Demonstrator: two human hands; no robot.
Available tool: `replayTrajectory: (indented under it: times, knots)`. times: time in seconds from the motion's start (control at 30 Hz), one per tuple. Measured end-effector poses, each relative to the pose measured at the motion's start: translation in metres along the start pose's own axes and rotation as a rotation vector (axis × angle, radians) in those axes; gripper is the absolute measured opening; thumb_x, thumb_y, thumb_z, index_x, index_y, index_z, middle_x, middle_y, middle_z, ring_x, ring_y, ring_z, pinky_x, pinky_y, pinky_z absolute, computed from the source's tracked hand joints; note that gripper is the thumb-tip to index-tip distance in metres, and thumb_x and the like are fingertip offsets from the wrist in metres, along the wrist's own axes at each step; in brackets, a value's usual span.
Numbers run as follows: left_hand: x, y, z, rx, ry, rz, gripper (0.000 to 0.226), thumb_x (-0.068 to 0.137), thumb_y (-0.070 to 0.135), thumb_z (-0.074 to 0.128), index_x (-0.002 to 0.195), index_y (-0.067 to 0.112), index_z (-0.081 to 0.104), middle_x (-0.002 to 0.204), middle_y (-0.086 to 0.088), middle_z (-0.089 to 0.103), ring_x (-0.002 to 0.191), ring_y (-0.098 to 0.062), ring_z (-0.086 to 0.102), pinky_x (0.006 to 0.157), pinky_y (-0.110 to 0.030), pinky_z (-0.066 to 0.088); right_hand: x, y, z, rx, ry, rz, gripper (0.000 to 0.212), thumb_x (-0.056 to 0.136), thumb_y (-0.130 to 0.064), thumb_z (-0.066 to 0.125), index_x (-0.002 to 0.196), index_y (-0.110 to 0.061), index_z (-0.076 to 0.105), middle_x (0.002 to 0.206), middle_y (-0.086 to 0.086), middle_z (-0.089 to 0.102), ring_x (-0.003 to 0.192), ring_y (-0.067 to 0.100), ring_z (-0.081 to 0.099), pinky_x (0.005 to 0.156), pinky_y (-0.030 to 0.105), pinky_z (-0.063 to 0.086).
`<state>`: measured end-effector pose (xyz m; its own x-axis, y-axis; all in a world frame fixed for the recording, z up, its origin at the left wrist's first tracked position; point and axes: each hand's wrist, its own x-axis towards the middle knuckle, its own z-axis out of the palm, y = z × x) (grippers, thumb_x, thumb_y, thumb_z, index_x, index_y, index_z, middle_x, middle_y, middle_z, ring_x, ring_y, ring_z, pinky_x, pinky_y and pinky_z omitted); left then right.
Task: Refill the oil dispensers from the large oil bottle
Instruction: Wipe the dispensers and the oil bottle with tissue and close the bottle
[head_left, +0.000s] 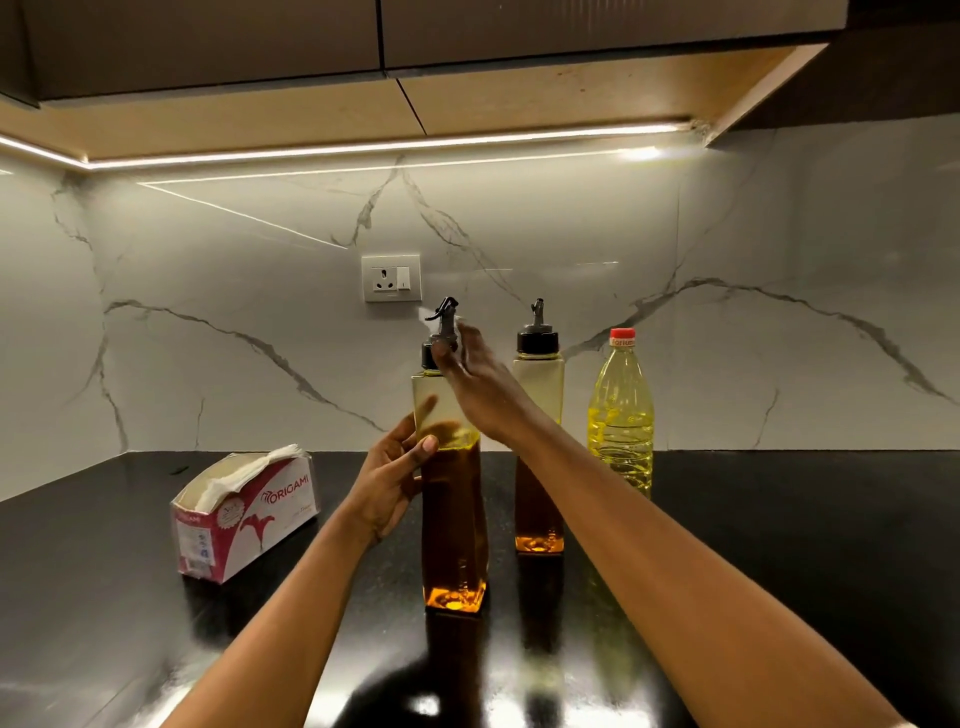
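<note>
The nearer oil dispenser (453, 519) stands upright on the black worktop (779, 519) straight in front of me, a tall square glass bottle with dark amber oil reaching most of the way up and a clear stretch above. My left hand (389, 483) grips its body just at the oil line, thumb across the front face and fingers wrapped round the back, showing through the glass. My right hand (475, 379) reaches over the top, thumb and fingers closed round the collar of its black pourer cap (445, 317); the spout sticks up above my fingertips, which are a little blurred.

Just behind and to the right stands the second oil dispenser (538, 384), same shape, its own black pourer top (537, 338) on, my right forearm crossing in front of its middle. Near it on the right, close to the wall, is the large oil bottle (621, 415), clear plastic with pale yellow oil and a red cap (622, 336) in place.

Well off to the left lies an opened tissue box (249, 519), white sheets poking out. On the marble wall (208, 260) behind, a white socket (391, 278) sits above the dispensers.
</note>
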<state>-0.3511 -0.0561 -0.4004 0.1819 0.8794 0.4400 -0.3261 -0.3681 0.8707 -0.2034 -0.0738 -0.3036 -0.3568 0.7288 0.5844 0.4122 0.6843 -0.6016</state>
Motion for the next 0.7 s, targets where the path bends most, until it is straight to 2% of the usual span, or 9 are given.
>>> replayTrajectory:
  times: [0.1, 0.17, 0.27, 0.33, 0.4, 0.47, 0.53, 0.6, 0.7]
  knots:
    - [0.000, -0.003, 0.001, -0.025, 0.017, 0.026, 0.091, 0.051, 0.041, 0.093, 0.130, 0.018, 0.053, 0.118, -0.010, 0.067, 0.109, -0.026, 0.064, 0.086, -0.039, 0.057, -0.020, 0.008, 0.006, -0.171, -0.052, -0.046, 0.073, 0.097, -0.051, 0.023, 0.149, -0.017, -0.015, 0.158, 0.001, -0.015, 0.144, 0.013, -0.012, 0.117, 0.036, -0.003]
    - [0.000, -0.005, 0.002, -0.027, 0.020, 0.038, 0.085, 0.055, 0.040, 0.091, 0.128, 0.016, 0.055, 0.117, -0.010, 0.068, 0.108, -0.026, 0.065, 0.088, -0.042, 0.055, -0.027, 0.013, 0.007, -0.223, -0.067, -0.058, 0.073, 0.097, -0.052, 0.021, 0.147, -0.017, -0.018, 0.155, -0.002, -0.023, 0.141, 0.009, -0.019, 0.113, 0.029, -0.010]
    - [0.001, -0.009, -0.001, -0.078, 0.008, 0.037, 0.060, 0.078, 0.023, 0.074, 0.133, 0.018, 0.051, 0.120, -0.012, 0.067, 0.114, -0.029, 0.061, 0.090, -0.040, 0.056, -0.014, 0.009, 0.002, -0.130, -0.044, -0.030, 0.072, 0.097, -0.051, 0.022, 0.150, -0.012, -0.008, 0.159, 0.004, -0.006, 0.145, 0.016, -0.005, 0.112, 0.028, 0.000]
    - [0.000, -0.010, -0.002, -0.092, 0.001, 0.025, 0.065, 0.076, 0.025, 0.076, 0.136, 0.021, 0.049, 0.123, -0.012, 0.065, 0.117, -0.029, 0.060, 0.087, -0.037, 0.056, -0.002, -0.001, -0.002, 0.059, -0.028, 0.021, 0.071, 0.095, -0.056, 0.022, 0.149, -0.011, 0.014, 0.154, 0.010, 0.022, 0.141, 0.024, 0.022, 0.113, 0.033, 0.017]
    - [0.001, -0.011, -0.001, -0.098, 0.004, 0.027, 0.079, 0.065, 0.035, 0.086, 0.135, 0.022, 0.052, 0.124, -0.012, 0.065, 0.118, -0.028, 0.060, 0.086, -0.035, 0.056, 0.001, -0.008, -0.003, 0.102, -0.008, 0.034, 0.091, 0.080, -0.078, 0.016, 0.143, -0.014, 0.026, 0.144, 0.010, 0.035, 0.130, 0.023, 0.035, 0.108, 0.039, 0.030]
    - [-0.001, -0.013, 0.001, -0.102, 0.033, 0.058, 0.074, 0.064, 0.038, 0.087, 0.130, 0.024, 0.057, 0.125, -0.012, 0.064, 0.118, -0.028, 0.060, 0.086, -0.036, 0.056, -0.003, -0.003, 0.002, 0.025, -0.012, -0.015, 0.095, 0.079, -0.079, 0.018, 0.149, -0.015, 0.015, 0.153, 0.007, 0.023, 0.138, 0.020, 0.024, 0.111, 0.034, 0.021]
    - [-0.003, -0.016, 0.005, -0.120, 0.077, 0.090, 0.075, 0.059, 0.044, 0.089, 0.127, 0.028, 0.060, 0.124, -0.011, 0.066, 0.113, -0.027, 0.063, 0.087, -0.039, 0.057, -0.013, 0.006, 0.009, -0.103, -0.039, -0.053, 0.075, 0.095, -0.057, 0.022, 0.151, -0.017, -0.007, 0.159, 0.001, -0.005, 0.145, 0.013, -0.003, 0.114, 0.031, 0.002]
    - [-0.008, -0.020, 0.010, -0.057, 0.136, 0.155, 0.087, 0.057, 0.052, 0.087, 0.134, 0.029, 0.052, 0.125, -0.007, 0.065, 0.112, -0.024, 0.064, 0.088, -0.039, 0.056, -0.021, 0.014, 0.010, -0.188, -0.062, -0.054, 0.069, 0.098, -0.050, 0.022, 0.149, -0.019, -0.014, 0.158, -0.002, -0.015, 0.143, 0.008, -0.013, 0.117, 0.033, -0.003]
    - [-0.014, -0.025, 0.023, 0.299, 0.223, 0.244, 0.097, 0.059, 0.058, 0.082, 0.141, 0.035, 0.036, 0.128, 0.005, 0.058, 0.115, -0.013, 0.061, 0.090, -0.033, 0.054, -0.022, 0.010, 0.008, -0.102, 0.052, -0.061, 0.063, 0.100, -0.044, 0.026, 0.151, -0.018, 0.002, 0.159, 0.004, 0.007, 0.143, 0.014, 0.016, 0.117, 0.038, 0.019]
